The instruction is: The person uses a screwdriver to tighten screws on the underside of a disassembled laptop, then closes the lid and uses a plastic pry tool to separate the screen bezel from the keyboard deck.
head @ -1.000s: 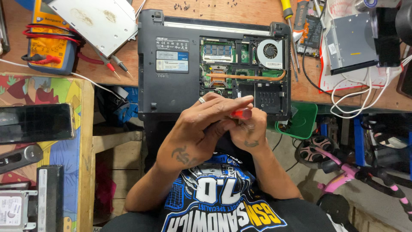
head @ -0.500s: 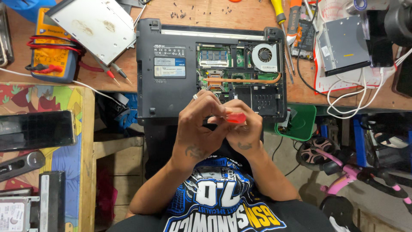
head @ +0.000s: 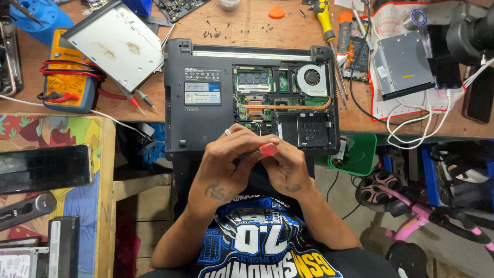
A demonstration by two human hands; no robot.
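Both hands are meeting at the near edge of the workbench, just in front of the person's chest, and between them they are gripping a small red-handled tool (head: pixel 268 149). Only its rounded red end is showing; the rest is hidden inside the fingers, so I cannot tell which way its long axis is running or whether a tip is pointing at anything.

From that red end, the left hand (head: pixel 230 162) is lying at about 8 o'clock, with its fingers curling over the top and a ring showing on one of them. The right hand (head: pixel 286 166) is sitting at about 4 o'clock, its fingers wrapping up from below. Both hands are closed tightly, touching each other and the tool alike, so neither is nearer than the other.

An opened laptop (head: pixel 206 118) is lying bottom-up at 12 o'clock from the grip, and the knuckles are overlapping its near edge in this view. Its exposed fan (head: pixel 312 78) is sitting at roughly 1 o'clock, well apart from the hands, with the copper heat pipe (head: pixel 288 106) running crosswise between fan and grip.

Loose screws (head: pixel 213 32) are lying scattered beyond the laptop's far edge at 11 o'clock. A yellow-handled screwdriver (head: pixel 323 18) is resting further off at 1 o'clock, untouched.
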